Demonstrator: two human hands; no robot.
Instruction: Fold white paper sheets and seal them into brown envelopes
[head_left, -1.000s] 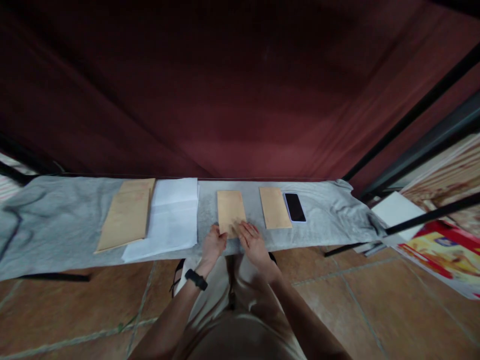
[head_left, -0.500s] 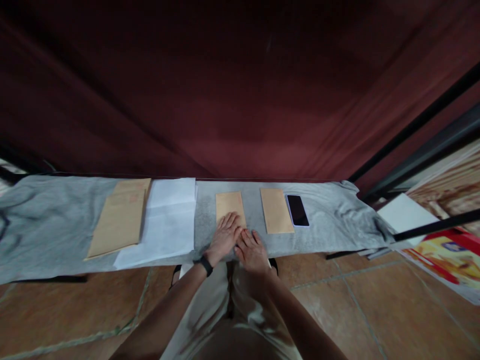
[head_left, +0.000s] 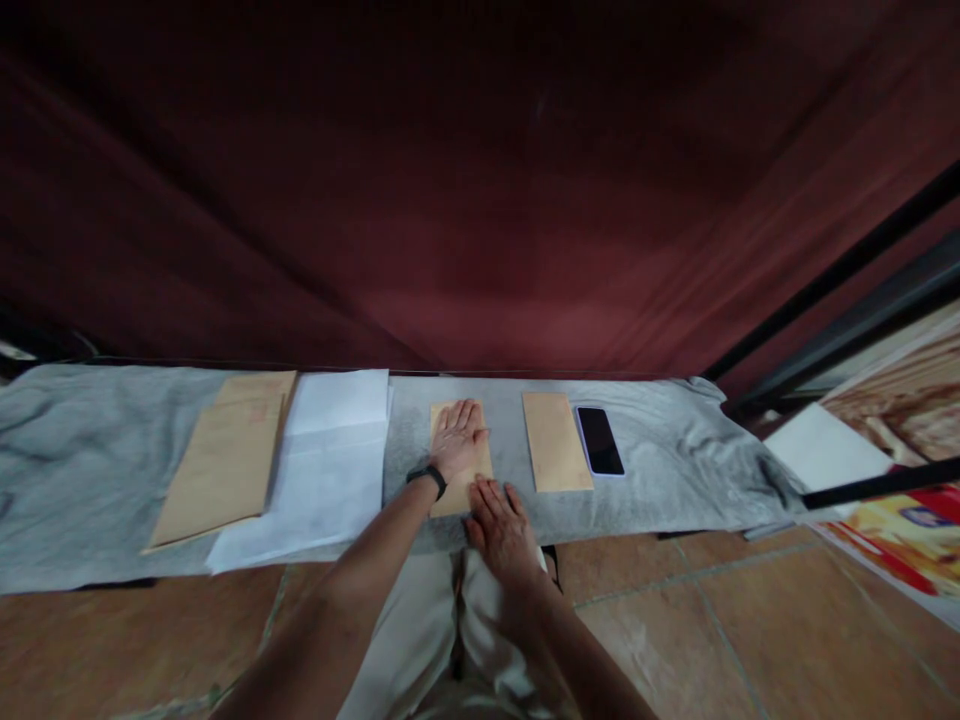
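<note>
Left hand (head_left: 456,437) flat, fingers spread, on brown envelope (head_left: 460,458); right hand (head_left: 501,520) open, palm down, gripping nothing, at near edge, grey cloth (head_left: 660,470).

A makeshift home work corner: a cloth-draped desk (head_left: 675,470) stands against a dark red curtain (head_left: 480,200) on terracotta floor tiles (head_left: 750,640).

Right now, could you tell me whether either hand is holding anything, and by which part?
Nothing is gripped: the left hand lies flat on the small tan paper envelope; the right hand touches its near edge.
</note>
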